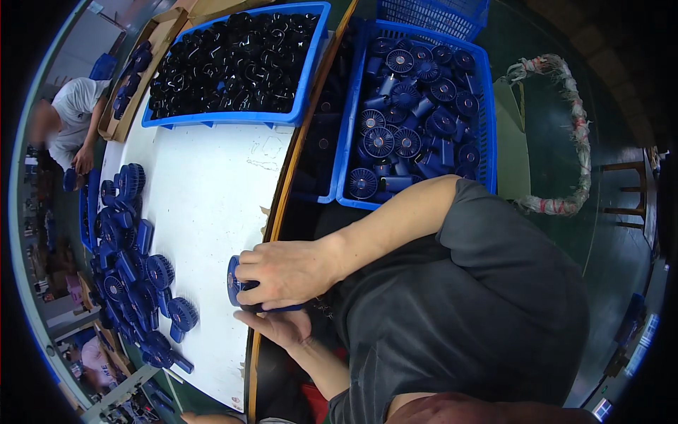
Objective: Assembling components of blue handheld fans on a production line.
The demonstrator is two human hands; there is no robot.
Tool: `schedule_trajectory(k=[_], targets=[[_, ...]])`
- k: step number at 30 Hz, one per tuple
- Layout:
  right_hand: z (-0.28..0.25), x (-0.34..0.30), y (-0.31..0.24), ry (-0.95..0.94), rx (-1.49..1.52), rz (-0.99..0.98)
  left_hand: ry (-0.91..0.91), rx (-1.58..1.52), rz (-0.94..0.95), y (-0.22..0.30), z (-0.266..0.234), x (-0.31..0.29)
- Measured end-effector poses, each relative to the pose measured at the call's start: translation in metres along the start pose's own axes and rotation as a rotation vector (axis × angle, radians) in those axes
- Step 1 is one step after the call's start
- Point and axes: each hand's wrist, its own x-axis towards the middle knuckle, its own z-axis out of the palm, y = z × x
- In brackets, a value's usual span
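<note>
At the table's near edge, my right hand (293, 272) is closed palm-down over a dark blue handheld fan (233, 281). Its round head shows beyond my fingertips, and part of the blue handle shows below the hand. My left hand (282, 327) is turned palm-up just under the handle, touching it, with some of its fingers hidden. To the left on the white table (212, 184) lies a heap of similar blue fans (131, 283). Two of them, one a fan (183, 314) with its ribbed head facing up, lie nearest my hands.
A blue tray of glossy black parts (233, 67) stands at the table's far end. Beside the table, a blue crate (487, 120) holds many blue fans. A cardboard box (113, 120) sits near a person in a light shirt (74, 106). Another person's hand (208, 418) shows at the lower edge.
</note>
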Motion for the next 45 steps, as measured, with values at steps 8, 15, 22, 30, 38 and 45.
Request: schedule_trajectory(k=[8,15,22,30,38,45], targets=[[0.008,-0.036,-0.021,0.144,-0.073,0.197,-0.087,0.104,-0.056,-0.007,0.02,-0.005],[-0.023,-0.09,-0.005,0.135,0.669,0.681,-0.557,1.558,0.566,0.007,0.076,0.006],[-0.173,-0.302,0.124,0.649,-0.493,1.308,0.068,1.983,0.893,0.113,-0.046,0.07],[-0.238,-0.405,0.201,0.605,-0.948,1.332,0.46,1.942,0.445,0.177,-0.193,0.112],[-0.05,-0.194,0.098,0.293,0.071,0.87,0.452,2.028,0.476,0.176,-0.154,0.114],[0.008,-0.067,0.007,0.111,0.158,0.29,0.099,0.205,0.357,0.12,-0.045,0.023]])
